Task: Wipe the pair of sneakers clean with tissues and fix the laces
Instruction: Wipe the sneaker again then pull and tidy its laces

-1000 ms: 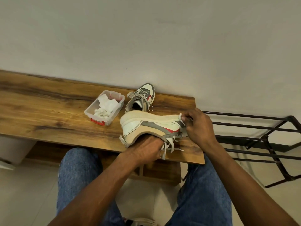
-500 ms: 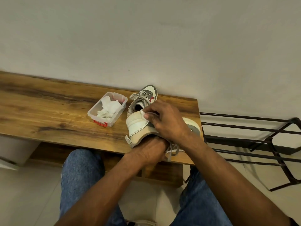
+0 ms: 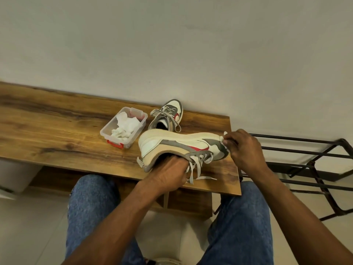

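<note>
Sneaker (image 3: 181, 147) in hand sits at the centre of the frame, tipped on its side with the sole turned up toward the wall and its toe pointing right. My left hand (image 3: 170, 174) goes into the shoe's opening from below, fingers hidden inside, so I cannot tell how far they curl. Loose laces (image 3: 196, 167) hang down beside that wrist over the wooden bench (image 3: 57, 131). My right hand (image 3: 241, 150) is at the toe end, fingers curled and pinching a small white tissue (image 3: 223, 139) against the toe. The second sneaker (image 3: 168, 115) stands upright just behind, near the wall. Left of it, a clear plastic box (image 3: 124, 129) holds crumpled tissues. A black metal rack (image 3: 305, 169) fills the right of the frame.
</note>
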